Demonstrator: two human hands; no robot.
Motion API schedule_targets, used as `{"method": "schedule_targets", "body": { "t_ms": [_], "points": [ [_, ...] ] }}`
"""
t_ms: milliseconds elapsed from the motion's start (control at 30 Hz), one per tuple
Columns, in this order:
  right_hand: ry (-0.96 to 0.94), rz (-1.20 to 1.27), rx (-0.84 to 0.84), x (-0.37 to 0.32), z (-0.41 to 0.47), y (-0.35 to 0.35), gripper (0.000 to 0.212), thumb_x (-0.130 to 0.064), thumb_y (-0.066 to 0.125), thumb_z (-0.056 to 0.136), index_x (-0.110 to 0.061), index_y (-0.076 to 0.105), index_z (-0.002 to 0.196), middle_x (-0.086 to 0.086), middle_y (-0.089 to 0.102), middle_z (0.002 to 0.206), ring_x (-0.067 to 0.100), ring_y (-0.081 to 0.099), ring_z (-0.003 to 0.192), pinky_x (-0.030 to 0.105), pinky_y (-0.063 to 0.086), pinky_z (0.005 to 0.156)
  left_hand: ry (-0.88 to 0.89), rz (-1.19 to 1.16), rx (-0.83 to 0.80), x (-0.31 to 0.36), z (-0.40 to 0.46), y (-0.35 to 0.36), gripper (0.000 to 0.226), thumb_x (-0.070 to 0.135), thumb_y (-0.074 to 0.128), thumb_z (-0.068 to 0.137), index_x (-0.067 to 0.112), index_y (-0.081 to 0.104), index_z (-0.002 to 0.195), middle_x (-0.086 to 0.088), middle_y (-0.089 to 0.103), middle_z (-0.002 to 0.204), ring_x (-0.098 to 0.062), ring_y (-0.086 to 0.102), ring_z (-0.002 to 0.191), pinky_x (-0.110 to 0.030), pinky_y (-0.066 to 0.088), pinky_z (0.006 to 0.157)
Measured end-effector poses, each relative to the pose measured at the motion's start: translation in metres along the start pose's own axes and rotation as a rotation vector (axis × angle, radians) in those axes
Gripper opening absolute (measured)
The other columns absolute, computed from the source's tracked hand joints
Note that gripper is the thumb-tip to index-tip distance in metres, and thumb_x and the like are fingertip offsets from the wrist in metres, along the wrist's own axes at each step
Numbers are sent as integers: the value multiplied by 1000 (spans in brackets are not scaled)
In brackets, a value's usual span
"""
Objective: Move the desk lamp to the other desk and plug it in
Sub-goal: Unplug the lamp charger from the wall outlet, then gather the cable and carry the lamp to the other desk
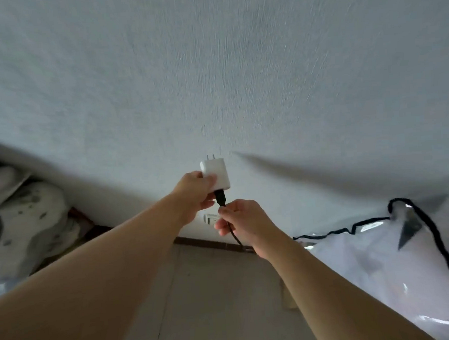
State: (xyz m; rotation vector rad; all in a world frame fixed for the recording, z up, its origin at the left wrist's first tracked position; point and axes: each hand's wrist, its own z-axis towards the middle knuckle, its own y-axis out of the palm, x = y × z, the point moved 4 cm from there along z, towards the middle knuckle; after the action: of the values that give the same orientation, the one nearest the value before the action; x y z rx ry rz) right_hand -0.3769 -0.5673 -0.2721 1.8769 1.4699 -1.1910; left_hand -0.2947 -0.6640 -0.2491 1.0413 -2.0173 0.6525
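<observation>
A white plug adapter with two metal prongs pointing up is held in my left hand, in front of a pale textured wall. A black cable connector sticks out of the adapter's lower end. My right hand pinches the black cable just below that connector. A white wall socket shows low on the wall, partly hidden behind both hands. The lamp itself and both desks are out of view.
A clear plastic bag with black trim and white contents lies on the floor at the right. Spotted white fabric bundles are piled at the left against the wall. A dark skirting board runs along the wall's foot above the beige floor.
</observation>
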Motion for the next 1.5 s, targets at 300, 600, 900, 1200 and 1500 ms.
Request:
{"method": "schedule_targets", "body": {
  "t_ms": [300, 600, 900, 1200, 1500],
  "points": [
    [-190, -102, 69, -90, -85, -8, 13, -14, 54, 86, -6, 63, 83, -1, 65, 58, 4, 56, 41, 10, 42, 42, 108, -236, -29, 83, -94, -11, 18, 11, 40, 97, 5, 47, 112, -13, 64, 89, -22, 66, 79, -40, 53, 87],
    [-342, -185, 133, -127, -190, 13, 15, -18, 55, 84, -15, 60, 70, -7, 61, 55, 3, 55, 48, 15, 44, 52, 184, -461, -139, 111, -187, -37, 23, 19, 40, 98, 5, 42, 117, -16, 60, 92, -23, 64, 73, -38, 51, 64],
    [-443, -414, 206, -144, -289, 18, 7, -17, 64, 83, -14, 65, 76, -3, 61, 60, -1, 53, 50, 9, 38, 48, 305, -395, -170, 141, -272, -84, 29, 33, 37, 97, 13, 44, 117, -11, 57, 79, -17, 46, 51, -23, 39, 43],
    [-287, -488, 693, -129, -375, -67, 26, -16, 63, 79, -20, 56, 54, -7, 46, 47, 4, 41, 42, 11, 31, 43, 556, -55, -184, 170, -322, -85, 24, 43, 55, 86, 22, 48, 94, -3, 47, 83, -13, 39, 51, -20, 30, 41],
    [-366, -361, 872, -162, -448, -114, 28, -27, 63, 84, -19, 65, 57, 3, 57, 53, 12, 48, 46, 22, 40, 49, 598, 120, -336, 175, -370, -19, 18, 14, 78, 72, 10, 62, 78, -4, 54, 68, -14, 48, 58, -21, 42, 52]
  ]
}}
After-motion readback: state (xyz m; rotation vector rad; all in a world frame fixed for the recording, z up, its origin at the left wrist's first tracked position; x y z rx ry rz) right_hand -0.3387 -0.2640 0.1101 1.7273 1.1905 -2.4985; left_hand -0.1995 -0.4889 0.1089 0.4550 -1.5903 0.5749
